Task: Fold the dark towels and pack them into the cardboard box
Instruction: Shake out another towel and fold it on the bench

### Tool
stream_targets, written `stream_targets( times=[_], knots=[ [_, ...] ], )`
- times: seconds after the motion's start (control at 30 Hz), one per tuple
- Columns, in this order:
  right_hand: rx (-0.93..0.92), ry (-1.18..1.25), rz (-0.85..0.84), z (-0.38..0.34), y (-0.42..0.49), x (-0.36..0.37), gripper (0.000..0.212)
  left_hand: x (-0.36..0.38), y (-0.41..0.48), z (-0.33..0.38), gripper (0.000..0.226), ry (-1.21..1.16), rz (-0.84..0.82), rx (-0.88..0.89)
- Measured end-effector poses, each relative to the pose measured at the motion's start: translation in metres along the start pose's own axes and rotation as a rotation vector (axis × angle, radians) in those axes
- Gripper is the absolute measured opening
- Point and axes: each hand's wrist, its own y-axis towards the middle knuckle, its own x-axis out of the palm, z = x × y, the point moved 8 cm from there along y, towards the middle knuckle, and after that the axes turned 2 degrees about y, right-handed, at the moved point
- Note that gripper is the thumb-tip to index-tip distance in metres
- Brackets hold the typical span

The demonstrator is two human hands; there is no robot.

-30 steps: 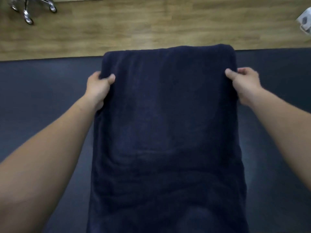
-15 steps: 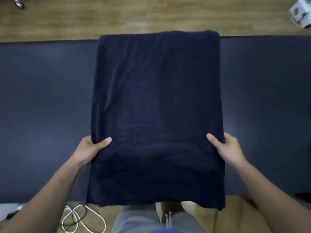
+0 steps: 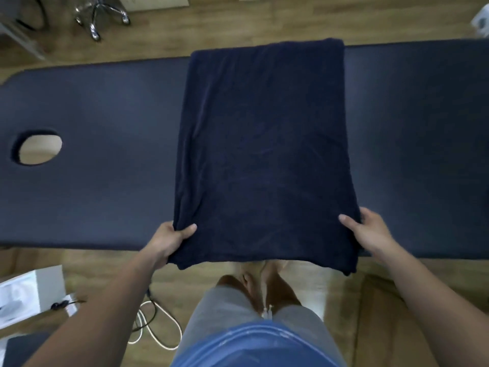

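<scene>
Change since prior view: both hands had come back from the far corners to the near ones.

Item: dark towel (image 3: 264,154), one, already doubled, laid lengthwise across the massage table (image 3: 92,181). Its far edge reached the table's far side and its near edge hung just over the near side.

Left hand (image 3: 169,239): thumb on top, fingers beneath, pinching the near left corner.

Right hand (image 3: 370,231): likewise clasping the near right corner.

Step in hand, by judgement: a further fold, near edge to be carried over to the far edge.

Next move calls for: lifting both corners evenly, keeping the edges square, laying them flush on the far corners.

Cardboard box: not identifiable in view. A white box (image 3: 29,295) stood on the floor at left.
</scene>
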Motion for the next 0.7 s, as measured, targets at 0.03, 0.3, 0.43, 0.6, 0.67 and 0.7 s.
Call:
stream_targets(
  times=[0.03, 0.3, 0.43, 0.6, 0.67, 0.7],
  knots=[
    [-0.004, 0.027, 0.104, 0.004, -0.007, -0.012, 0.024, 0.002, -0.006, -0.001, 0.013, -0.008, -0.026, 0.023],
    [0.191, 0.289, -0.035, 0.079, -0.075, 0.001, 0.041, 0.018, -0.039, -0.061, 0.012, -0.109, -0.167, -0.045],
    [0.164, 0.385, 0.018, 0.083, -0.097, -0.014, 0.029, 0.007, -0.055, -0.078, 0.01, -0.329, -0.094, -0.044],
    [0.143, 0.37, 0.061, 0.094, -0.147, -0.025, 0.051, 0.0, -0.086, -0.116, 0.031, -0.187, -0.184, -0.154],
    [0.122, 0.375, 0.099, 0.097, -0.16, -0.031, 0.045, -0.003, -0.097, -0.116, 0.04, -0.149, -0.197, -0.142],
    [0.109, 0.394, 0.093, 0.092, -0.165, -0.034, 0.041, -0.008, -0.099, -0.11, 0.049, -0.167, -0.172, -0.116]
  ],
)
